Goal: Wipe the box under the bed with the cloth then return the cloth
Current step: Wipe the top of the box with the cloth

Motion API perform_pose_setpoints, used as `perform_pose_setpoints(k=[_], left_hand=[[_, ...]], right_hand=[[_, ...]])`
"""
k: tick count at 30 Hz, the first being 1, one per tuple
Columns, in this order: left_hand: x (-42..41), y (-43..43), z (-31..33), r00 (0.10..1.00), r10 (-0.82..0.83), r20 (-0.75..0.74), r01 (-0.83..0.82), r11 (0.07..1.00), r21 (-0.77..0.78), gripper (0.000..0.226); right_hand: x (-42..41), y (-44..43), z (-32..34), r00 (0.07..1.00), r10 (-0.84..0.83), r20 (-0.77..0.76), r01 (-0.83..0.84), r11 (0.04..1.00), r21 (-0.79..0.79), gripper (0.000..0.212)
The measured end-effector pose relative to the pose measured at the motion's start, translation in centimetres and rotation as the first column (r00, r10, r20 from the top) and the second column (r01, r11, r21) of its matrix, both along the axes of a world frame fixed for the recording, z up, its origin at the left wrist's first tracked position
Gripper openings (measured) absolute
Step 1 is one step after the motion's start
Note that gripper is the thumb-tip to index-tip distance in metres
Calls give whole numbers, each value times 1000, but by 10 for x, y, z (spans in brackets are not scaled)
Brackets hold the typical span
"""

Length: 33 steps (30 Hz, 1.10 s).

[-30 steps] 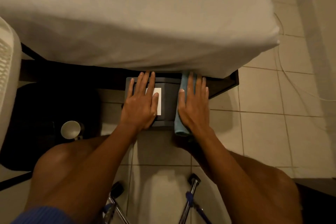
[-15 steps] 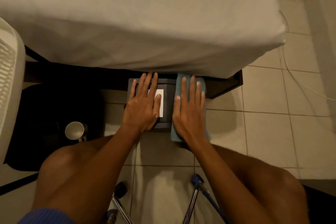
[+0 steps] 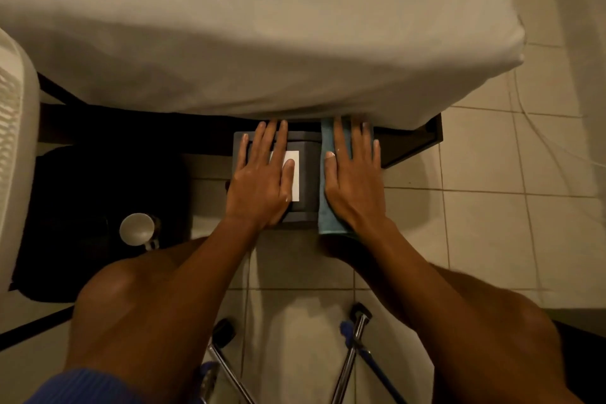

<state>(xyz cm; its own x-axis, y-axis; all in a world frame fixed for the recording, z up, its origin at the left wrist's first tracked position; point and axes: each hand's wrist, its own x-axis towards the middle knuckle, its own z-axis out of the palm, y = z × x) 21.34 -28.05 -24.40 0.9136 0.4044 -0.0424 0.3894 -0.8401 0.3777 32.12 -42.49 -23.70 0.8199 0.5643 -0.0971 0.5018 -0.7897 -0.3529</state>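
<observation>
A dark grey box (image 3: 308, 180) with a white label sits on the tiled floor, its far end under the bed's edge. My left hand (image 3: 262, 180) lies flat on the box top, fingers spread, partly covering the label. My right hand (image 3: 354, 180) presses a blue cloth (image 3: 328, 220) flat against the right side of the box. The cloth's far end and my fingertips reach under the white sheet of the bed (image 3: 262, 26).
A white mug (image 3: 137, 229) stands on a black mat (image 3: 82, 207) to the left. A white basket (image 3: 13, 141) is at the far left. Chrome stool legs (image 3: 352, 354) stand between my knees. A thin cable (image 3: 531, 128) runs over the tiles at right.
My right hand with the cloth has slid forward along the box's right side, toward the bed. The left hand has stayed on the box top.
</observation>
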Motion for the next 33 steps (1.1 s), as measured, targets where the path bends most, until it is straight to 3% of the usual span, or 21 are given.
perform_pose_setpoints(k=[5,11,16,23,28,33], left_hand=[[-2,-1,1,1000,6,1,-6,1000,8,62],[-1,2,1,1000,-12,2,12,1000,2,62],[-6,3,2,997,-81,-20,81,997,0,62],[-1,-8,2,1000,-10,7,10,1000,11,61],[0,-9,-1,1000,-17,9,17,1000,3,62],[2,-9,-1,1000,-11,23,11,1000,7,61]], right_hand=[[-42,-19,-2,1000,28,-10,-28,999,-26,65],[-11,-1,1,1000,-8,3,8,1000,-7,66],[-57,-24,-2,999,-19,-35,18,1000,-25,69],[-22,-7,1,997,-72,15,72,997,-9,66],[-47,-30,-3,1000,3,-27,-3,1000,-8,67],[-16,1,2,993,-121,6,121,993,-14,65]])
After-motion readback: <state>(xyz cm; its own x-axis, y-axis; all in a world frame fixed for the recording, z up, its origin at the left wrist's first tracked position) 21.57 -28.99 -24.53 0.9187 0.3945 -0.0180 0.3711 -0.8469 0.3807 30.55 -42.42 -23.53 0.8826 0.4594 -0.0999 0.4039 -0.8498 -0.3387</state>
